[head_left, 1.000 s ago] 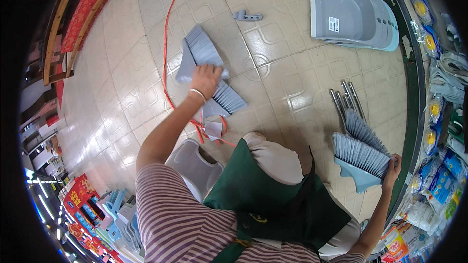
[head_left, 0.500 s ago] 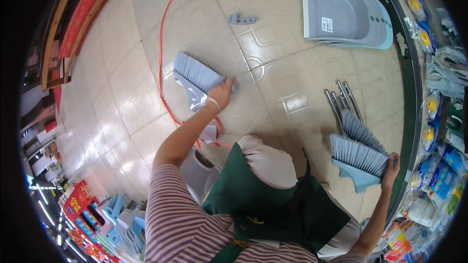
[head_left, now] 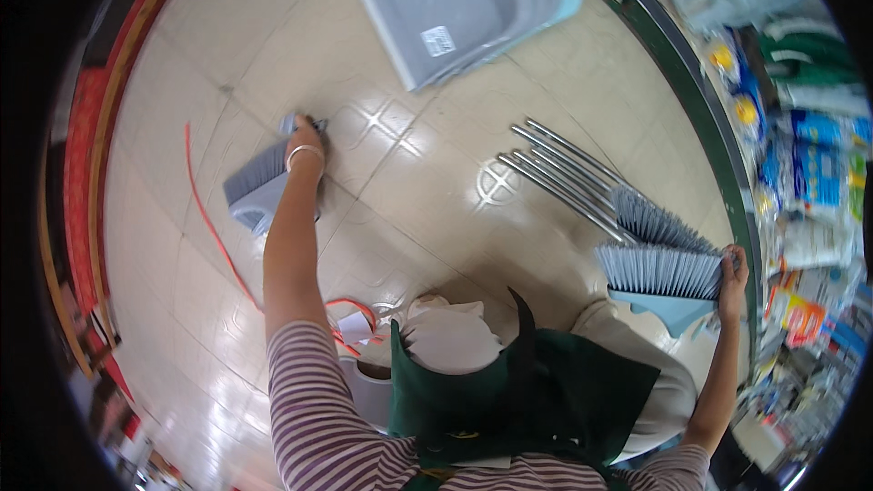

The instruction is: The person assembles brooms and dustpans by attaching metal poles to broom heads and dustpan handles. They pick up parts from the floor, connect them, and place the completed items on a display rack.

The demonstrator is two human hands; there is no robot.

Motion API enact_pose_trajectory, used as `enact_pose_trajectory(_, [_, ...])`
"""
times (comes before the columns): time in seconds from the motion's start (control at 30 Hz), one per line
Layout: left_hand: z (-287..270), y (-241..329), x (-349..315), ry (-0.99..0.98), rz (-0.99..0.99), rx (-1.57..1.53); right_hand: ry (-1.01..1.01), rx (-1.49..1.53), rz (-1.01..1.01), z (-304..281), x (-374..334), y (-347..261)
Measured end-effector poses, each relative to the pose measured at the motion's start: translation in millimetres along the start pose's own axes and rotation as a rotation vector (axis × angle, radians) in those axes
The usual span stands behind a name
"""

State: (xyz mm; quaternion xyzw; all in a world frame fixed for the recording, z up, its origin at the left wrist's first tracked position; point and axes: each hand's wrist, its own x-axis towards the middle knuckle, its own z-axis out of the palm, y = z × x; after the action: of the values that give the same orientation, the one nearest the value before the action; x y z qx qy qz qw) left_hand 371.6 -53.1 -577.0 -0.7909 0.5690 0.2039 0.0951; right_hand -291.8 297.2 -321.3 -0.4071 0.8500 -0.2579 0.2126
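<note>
The left hand [head_left: 305, 138] reaches out over the tiled floor [head_left: 173, 300], its fingers at a small grey plastic piece [head_left: 288, 124]; blur hides whether they have closed on it. A grey broom head [head_left: 257, 177] lies just beside that hand, partly under the forearm, bristles facing up and left. The right hand [head_left: 735, 277] has its fingers curled round the outer end of a pale blue broom head [head_left: 666, 307], bristles upward, near the green shelf edge [head_left: 696, 100]. Behind it are more grey bristles [head_left: 659, 218] and several metal poles [head_left: 559, 173]. Stacked dustpans [head_left: 446, 5] (grey uppermost) lie farther ahead, and a red strap [head_left: 207, 218] trails across the left.
</note>
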Motion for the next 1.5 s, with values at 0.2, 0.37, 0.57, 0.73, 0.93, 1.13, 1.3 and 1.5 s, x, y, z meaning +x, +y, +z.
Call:
enact_pose_trajectory(0.2, [-11.4, 54.6, -86.9, -0.073, 0.38, 0.206, 0.224, 0.027, 0.154, -38.9, -38.9, 42.1])
enact_pose_trajectory(0.37, [80.5, 87.5, -87.4, -0.316, 0.598, 0.17, 0.301, 0.054, 0.165, 45.4, -67.6, 80.8])
enact_pose_trajectory(0.57, [102.0, 170.0, -71.8, -0.305, 0.61, 0.012, 0.356, 0.169, 0.343, 83.9, -80.0, 72.0])
enact_pose_trajectory(0.73, [71.1, 156.7, -61.9, -0.227, 0.7, -0.14, 0.519, 0.25, 0.363, 83.0, -126.5, 78.2])
enact_pose_trajectory(0.93, [-32.3, 98.0, -69.6, -0.212, 0.23, -0.252, 0.708, 0.246, 0.651, 23.4, -222.7, 42.4])
enact_pose_trajectory(1.13, [-160.4, 156.0, -208.1, -0.027, 0.445, 0.188, 0.889, 0.256, 0.868, -86.2, -364.3, 12.4])
enact_pose_trajectory(1.3, [-205.6, 258.3, -360.7, 0.04, 0.597, 0.002, 0.896, 0.247, 1.031, -172.9, -433.2, 28.6])
enact_pose_trajectory(1.5, [-131.3, 404.8, -530.2, -0.059, 0.891, 0.007, 1.046, 0.211, 0.963, -285.4, -436.9, 80.1])
